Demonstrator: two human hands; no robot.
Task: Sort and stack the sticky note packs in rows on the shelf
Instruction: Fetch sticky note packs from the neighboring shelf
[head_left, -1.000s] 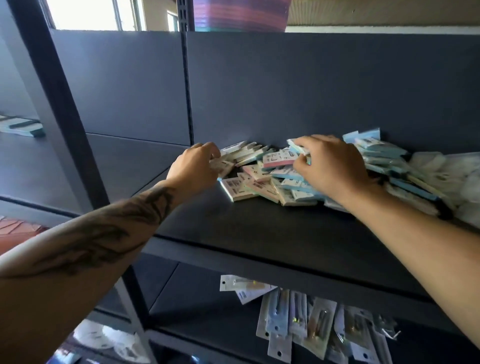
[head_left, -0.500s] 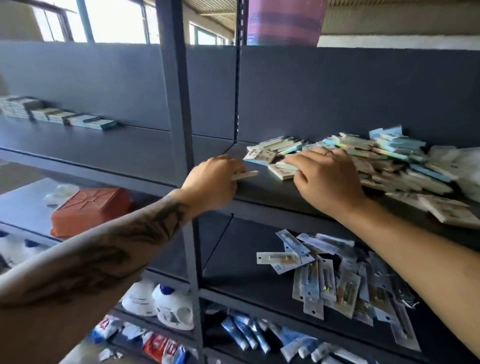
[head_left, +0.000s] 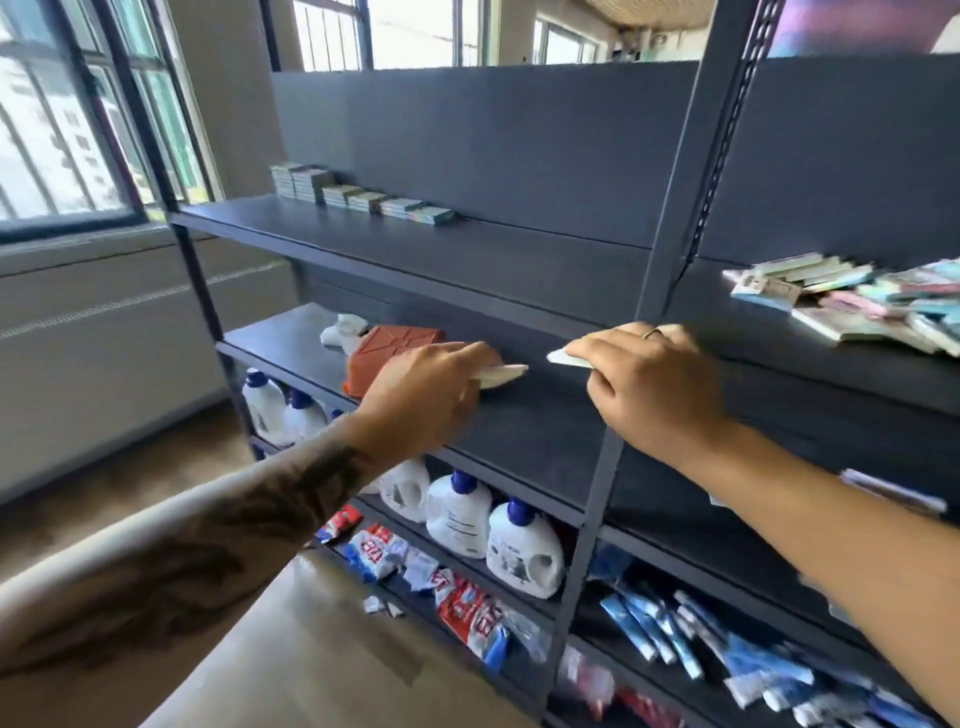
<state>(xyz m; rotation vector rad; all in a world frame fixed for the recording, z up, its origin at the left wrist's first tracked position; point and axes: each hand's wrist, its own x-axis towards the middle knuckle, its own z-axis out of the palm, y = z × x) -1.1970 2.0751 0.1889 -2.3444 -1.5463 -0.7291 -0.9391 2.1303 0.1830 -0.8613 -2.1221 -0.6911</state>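
Carrying one pack in each hand, away from the loose pile and toward the stacked row.

Gripping a thin pale pack (head_left: 501, 375) in the left hand (head_left: 431, 395), fingers curled round it and one end poking out to the right; pinching a second pack (head_left: 566, 358) in the right hand (head_left: 649, 379), fingers folded over it and its corner jutting left. Holding both flat and level in front of the shelf (head_left: 467, 254), likely so as to slide them straight onto a stack. Leaving the unsorted pile (head_left: 857, 301) heaped on the right bay, well apart from the tidy row (head_left: 358, 197) stepping down in height along the back of the left bay, probably awaiting these two at its low end. Blurring too much for reading pack colours.
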